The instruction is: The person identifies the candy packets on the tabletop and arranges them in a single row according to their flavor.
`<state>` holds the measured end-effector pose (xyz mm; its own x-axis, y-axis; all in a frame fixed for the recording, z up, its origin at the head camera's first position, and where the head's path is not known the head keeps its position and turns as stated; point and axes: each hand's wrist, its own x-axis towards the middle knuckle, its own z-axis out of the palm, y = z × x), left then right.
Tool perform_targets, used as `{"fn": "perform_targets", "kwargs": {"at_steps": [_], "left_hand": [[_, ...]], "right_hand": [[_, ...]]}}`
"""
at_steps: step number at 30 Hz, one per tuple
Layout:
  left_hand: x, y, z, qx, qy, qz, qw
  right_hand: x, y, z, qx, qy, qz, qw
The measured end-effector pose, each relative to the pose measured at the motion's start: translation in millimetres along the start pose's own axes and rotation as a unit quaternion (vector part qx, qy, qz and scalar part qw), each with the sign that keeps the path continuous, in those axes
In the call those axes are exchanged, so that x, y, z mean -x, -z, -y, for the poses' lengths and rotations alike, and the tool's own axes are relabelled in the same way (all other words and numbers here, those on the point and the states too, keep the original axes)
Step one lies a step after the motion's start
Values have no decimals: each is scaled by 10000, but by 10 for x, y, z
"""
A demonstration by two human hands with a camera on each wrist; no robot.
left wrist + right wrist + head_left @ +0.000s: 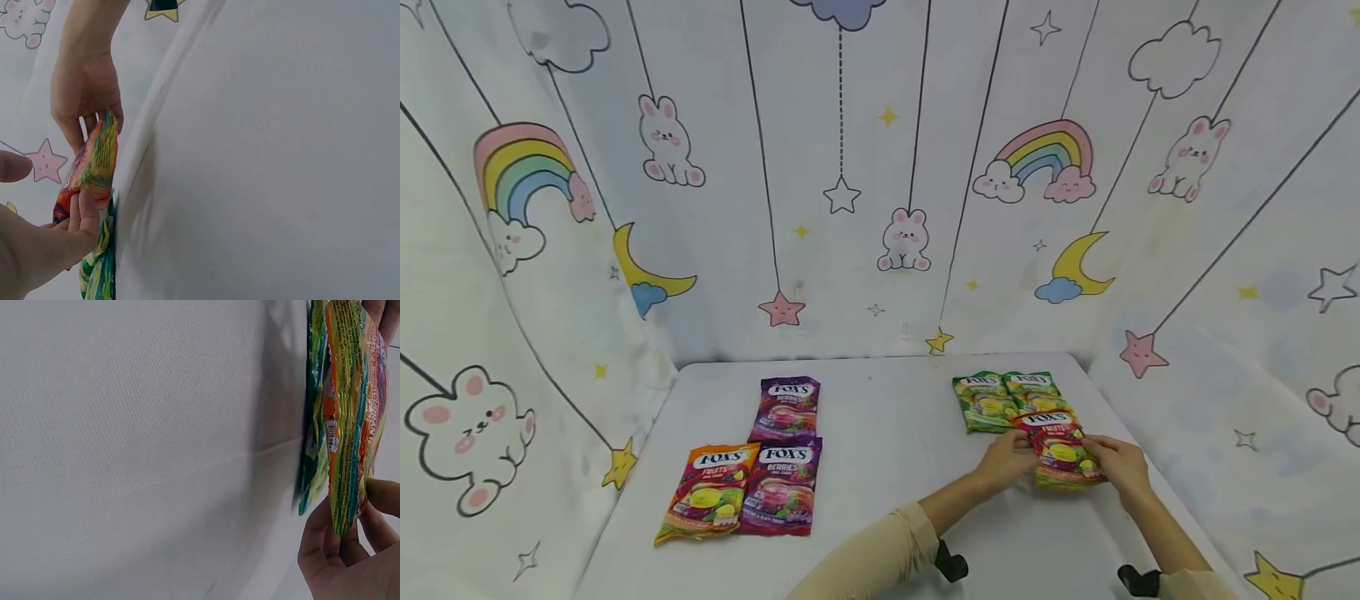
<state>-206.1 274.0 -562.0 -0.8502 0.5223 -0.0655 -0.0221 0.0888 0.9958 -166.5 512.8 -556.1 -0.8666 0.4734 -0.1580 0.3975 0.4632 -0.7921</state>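
Observation:
A red and yellow Fox's Fruits candy bag (1057, 450) is held between both hands at the right side of the table, its far end over two green candy bags (985, 402). My left hand (1006, 460) grips its left edge; in the left wrist view, the fingers of that hand (56, 240) reach under the bag (100, 159). On the opposite edge, my right hand (1120, 468) pinches the bag between thumb and fingers. The right wrist view shows this bag (350, 419) tilted and raised off the white table, with green wrapping behind it.
On the table's left side lie an orange Fox's Fruits bag (709, 492) and two purple Fox's Berries bags (781, 487), grouped together. A white cloth backdrop (865, 325) with cartoon drawings rises behind and beside the white table (880, 467).

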Motion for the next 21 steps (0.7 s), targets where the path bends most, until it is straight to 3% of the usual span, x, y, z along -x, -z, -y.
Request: {"fn": "perform_targets", "kwargs": {"at_steps": [21], "left_hand": [[-77, -309, 58, 274, 107, 298, 9991]], "right_hand": [[-96, 137, -241, -205, -321, 34, 9993]]}}
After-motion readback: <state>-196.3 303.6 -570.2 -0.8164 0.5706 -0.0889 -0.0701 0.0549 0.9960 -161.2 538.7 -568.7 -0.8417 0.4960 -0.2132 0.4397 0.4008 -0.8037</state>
